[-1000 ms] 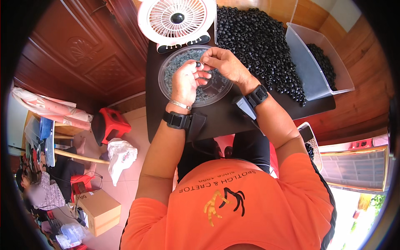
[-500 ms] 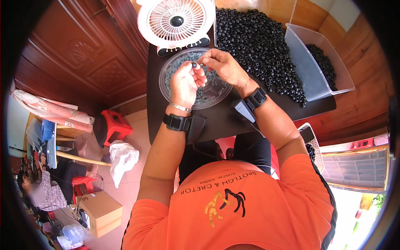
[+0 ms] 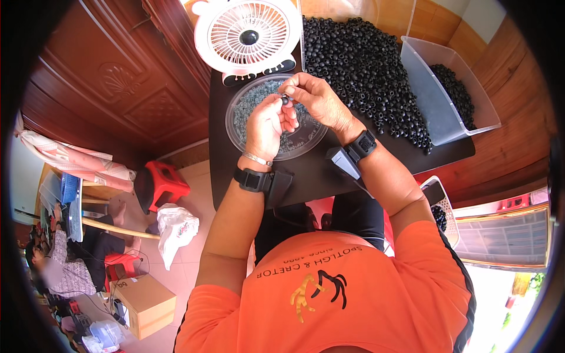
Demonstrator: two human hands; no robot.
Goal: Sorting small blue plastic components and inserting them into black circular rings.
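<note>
My left hand (image 3: 266, 128) pinches a small round black cap (image 3: 285, 101) between thumb and fingertip, its other fingers loosely curled. Thumb and forefinger of my right hand (image 3: 321, 99) are closed together right at the cap's top; whatever they hold is too small to make out. Beneath both hands is a round clear plastic tub (image 3: 304, 141), holding many tiny bluish clear pieces (image 3: 247, 106). A large heap of black hollow caps (image 3: 362, 67) lies on the dark table to the right of my hands.
A white fan (image 3: 249, 36) stands behind the tub. At the right, a clear plastic bin (image 3: 425, 97) holds more black caps. The dark table (image 3: 312, 179) ends close to my lap. On the floor at left are a red stool (image 3: 168, 183) and a cardboard box (image 3: 144, 300); another person sits beyond.
My right fingertips have closed in on the black cap, which they were beside before. The cap has shifted slightly right and nearer to me. The whole view has moved a little.
</note>
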